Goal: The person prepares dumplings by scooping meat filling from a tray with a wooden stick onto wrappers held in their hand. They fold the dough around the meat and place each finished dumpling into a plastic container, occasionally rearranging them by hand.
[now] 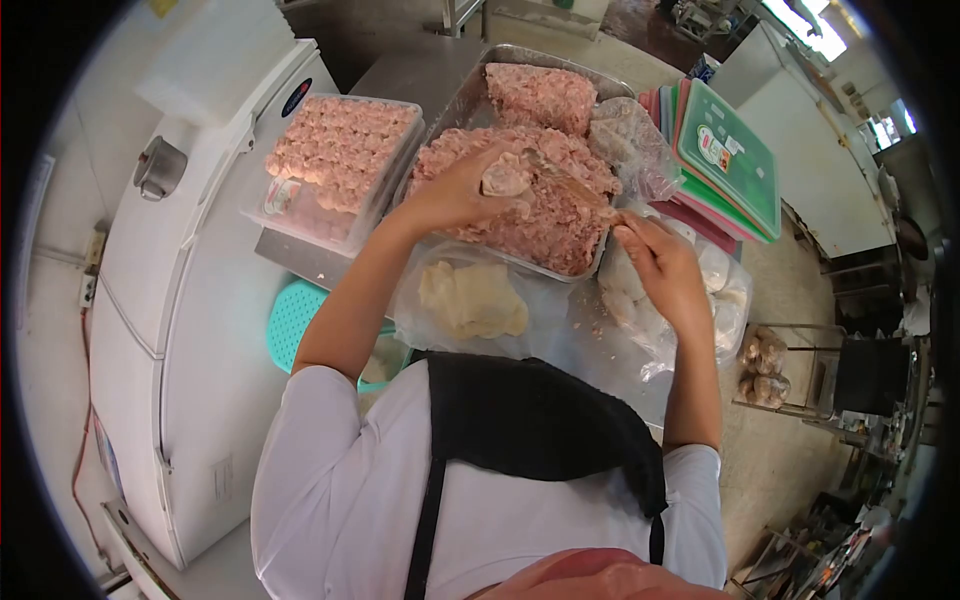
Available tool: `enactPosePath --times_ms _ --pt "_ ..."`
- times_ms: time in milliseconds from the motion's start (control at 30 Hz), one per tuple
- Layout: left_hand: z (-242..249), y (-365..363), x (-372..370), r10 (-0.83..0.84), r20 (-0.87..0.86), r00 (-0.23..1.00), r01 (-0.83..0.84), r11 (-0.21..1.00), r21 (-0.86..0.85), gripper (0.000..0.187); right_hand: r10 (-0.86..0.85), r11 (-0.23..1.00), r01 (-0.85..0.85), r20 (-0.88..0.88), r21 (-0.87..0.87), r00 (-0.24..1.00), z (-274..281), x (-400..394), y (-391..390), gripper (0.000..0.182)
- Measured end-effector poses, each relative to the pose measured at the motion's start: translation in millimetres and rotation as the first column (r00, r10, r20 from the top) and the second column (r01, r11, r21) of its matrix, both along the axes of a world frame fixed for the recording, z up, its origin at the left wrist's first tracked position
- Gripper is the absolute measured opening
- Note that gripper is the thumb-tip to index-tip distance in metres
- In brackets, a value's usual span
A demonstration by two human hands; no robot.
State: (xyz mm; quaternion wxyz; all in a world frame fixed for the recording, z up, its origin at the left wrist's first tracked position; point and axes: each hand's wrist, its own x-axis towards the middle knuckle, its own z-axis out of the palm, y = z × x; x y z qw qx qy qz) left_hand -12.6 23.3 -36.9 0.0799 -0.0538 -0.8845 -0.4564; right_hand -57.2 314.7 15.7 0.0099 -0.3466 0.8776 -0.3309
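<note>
My left hand is curled round a small meat-filled piece above the metal tray. Under both hands the tray holds a mass of pinkish ground meat, with a separate block of meat behind it. My right hand pinches the end of a thin spatula, whose far tip is by the filled piece. Nearer my body, a stack of pale wrappers lies on clear plastic. To the left, a clear container holds rows of filled pieces.
At the right are stacked coloured lids and a clear bag of pale pieces. A crumpled plastic bag touches the tray's right side. A teal basket is below the table's left edge, beside a white freezer.
</note>
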Motion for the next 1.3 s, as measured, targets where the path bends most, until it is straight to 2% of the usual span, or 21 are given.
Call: enactPosePath --times_ms 33,100,167,267,367,467,567,633,700,767,867,933,967,1067,1167,1267,1300 --pt "26 4 11 -0.029 0.045 0.999 0.027 0.999 0.039 0.074 0.006 1.0 -0.006 0.05 -0.002 0.999 13 4 3 0.026" --pt "30 -4 15 -0.103 0.01 0.995 0.103 0.995 -0.005 0.074 0.035 0.999 -0.034 0.087 -0.013 0.996 22 14 1 0.027" --pt "-1 -26 8 -0.202 -0.131 0.971 0.177 0.967 -0.181 0.074 0.082 0.996 -0.08 0.068 -0.031 0.994 22 23 -6 0.028" --pt "48 -22 33 -0.206 0.071 0.976 0.209 0.977 -0.05 0.072 0.196 0.981 -0.195 -0.048 0.018 0.979 3 34 -32 0.027" --pt "25 -42 36 -0.099 0.057 0.993 0.095 0.994 0.062 0.07 -0.04 0.958 0.062 -0.083 0.279 0.996 46 56 -54 0.026" --pt "8 -68 37 -0.075 0.018 0.997 0.075 0.997 0.028 0.071 0.065 0.995 -0.043 -0.259 0.092 0.964 29 69 -73 0.026" --pt "0 -95 44 -0.071 -0.091 0.993 0.069 0.997 -0.019 0.056 0.074 0.976 -0.025 -0.218 0.218 0.973 25 77 -104 0.028" --pt "10 -108 60 -0.009 -0.029 1.0 0.011 0.996 0.089 0.057 0.07 0.994 -0.055 -0.166 0.093 0.984 34 79 -115 0.029" --pt "11 -124 71 0.026 0.009 1.0 -0.027 0.994 0.105 0.058 0.091 0.996 -0.091 -0.128 0.01 0.988 34 85 -131 0.029" --pt "6 -142 74 0.035 0.011 0.999 -0.036 0.999 0.032 0.06 0.13 0.991 -0.133 -0.116 -0.027 0.985 25 92 -152 0.028" --pt "17 -164 80 -0.11 0.163 0.981 0.091 0.989 0.118 0.062 0.139 0.987 -0.132 -0.073 0.091 0.988 5 103 -181 0.024" --pt "-2 -184 85 -0.024 -0.011 1.0 0.024 1.0 -0.008 0.064 0.109 0.994 -0.108 0.017 -0.032 0.994 1 107 -192 0.023" --pt "-10 -196 89 0.012 -0.098 0.995 -0.018 0.998 -0.067 0.065 0.098 0.991 -0.091 0.065 -0.093 0.993 -1 109 -195 0.023" --pt "-9 -243 99 -0.021 0.046 0.999 0.019 0.999 0.034 0.06 -0.011 0.982 0.042 0.164 -0.184 0.986 -16 109 -187 0.026" --pt "-41 -296 110 0.257 0.111 0.96 -0.25 0.966 -0.068 0.062 -0.161 0.929 0.273 0.391 -0.25 0.906 -40 111 -166 0.028" --pt "-78 -332 117 0.344 -0.088 0.935 -0.354 0.881 -0.313 0.061 -0.205 0.907 0.329 0.406 -0.264 0.891 -59 116 -149 0.03" --pt "-76 -333 117 0.322 -0.062 0.945 -0.326 0.897 -0.298 0.061 -0.215 0.903 0.336 0.396 -0.267 0.893 -60 121 -150 0.031"
